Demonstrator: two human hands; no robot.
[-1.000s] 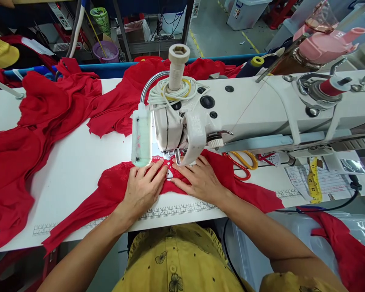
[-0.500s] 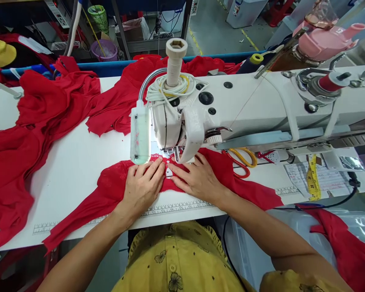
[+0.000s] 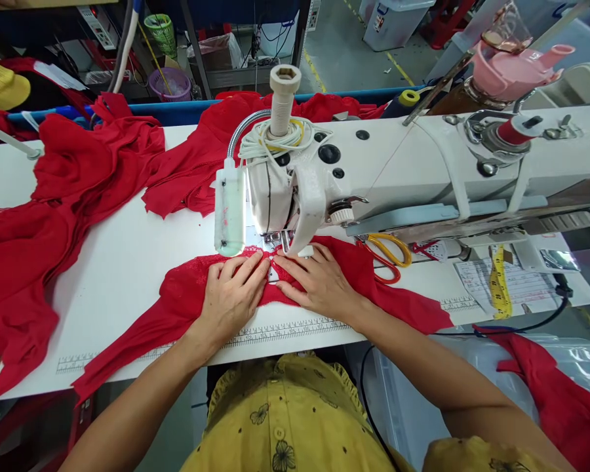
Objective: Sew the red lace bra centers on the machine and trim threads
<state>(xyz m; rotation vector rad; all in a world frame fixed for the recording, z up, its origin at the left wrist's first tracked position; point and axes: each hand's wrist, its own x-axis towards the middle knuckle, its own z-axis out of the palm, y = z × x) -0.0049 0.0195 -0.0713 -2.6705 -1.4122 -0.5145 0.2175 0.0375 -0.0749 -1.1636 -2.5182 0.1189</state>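
Observation:
A piece of red fabric with lace edging (image 3: 179,298) lies spread on the white machine bed. My left hand (image 3: 235,295) rests flat on it, fingers stretched toward the presser foot (image 3: 274,241) of the sewing machine (image 3: 398,160). Flat on the fabric to the right of the foot is my right hand (image 3: 322,282), its fingers spread. A narrow opening between two lace edges shows between my fingertips, just in front of the foot. The needle point is hidden behind the machine head.
Orange-handled scissors (image 3: 387,252) lie right of my right hand. A yellow tape measure (image 3: 500,282) lies on a written sheet (image 3: 526,288). More red fabric (image 3: 73,196) is heaped at left and behind the machine. A small lamp (image 3: 230,210) hangs beside the head.
The lace edges now meet just in front of the presser foot, where a gap showed before. Both hands stay flat in nearly the same place. The view has shifted slightly.

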